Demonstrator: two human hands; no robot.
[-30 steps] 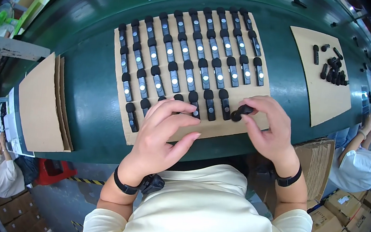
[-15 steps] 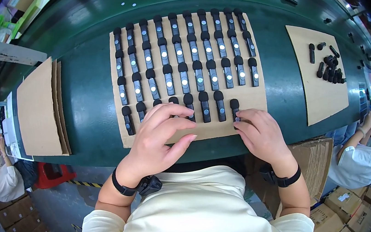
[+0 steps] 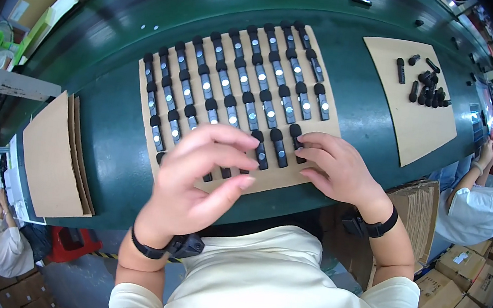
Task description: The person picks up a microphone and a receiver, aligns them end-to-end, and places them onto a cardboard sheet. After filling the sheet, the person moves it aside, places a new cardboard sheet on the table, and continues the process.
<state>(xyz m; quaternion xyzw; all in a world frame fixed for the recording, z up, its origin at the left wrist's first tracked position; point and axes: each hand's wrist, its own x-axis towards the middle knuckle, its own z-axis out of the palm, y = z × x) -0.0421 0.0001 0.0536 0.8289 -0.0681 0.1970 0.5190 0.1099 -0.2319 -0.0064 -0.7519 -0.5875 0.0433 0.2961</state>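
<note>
- Taking the cardboard sheet (image 3: 330, 126) as the clock, twelve away from the person, the small microphone (image 3: 296, 133) by the fingers lies at 4 o'clock, at the end of the nearest row.
- It's a dark, slim piece: a plump, rounded, matt black head at the 12 o'clock end, a narrow, straight body running down toward 5. The fingertips hide part of the body from me.
- The rows of microphones (image 3: 269, 112) around it share that look, all slanting alike, their heads pointing to about 11. Their bodies are smoother and greyer than the heads, and many carry a pale round spot that catches the light.
- The right hand (image 3: 343, 171) sits at 4 o'clock, thumb and fingers moderately parted, fingertips right at that end microphone; I can't tell whether they press on it.
- The left hand (image 3: 191, 178) hangs at 7 o'clock with thumb and fingers wide apart and nothing between them, covering part of the nearest row.
- Toward 3 o'clock on the green table (image 3: 363, 107), a second cardboard sheet (image 3: 423, 142) bears a jumbled black pile (image 3: 427, 93).
- At 8 o'clock lies a cardboard stack (image 3: 54, 167).
</note>
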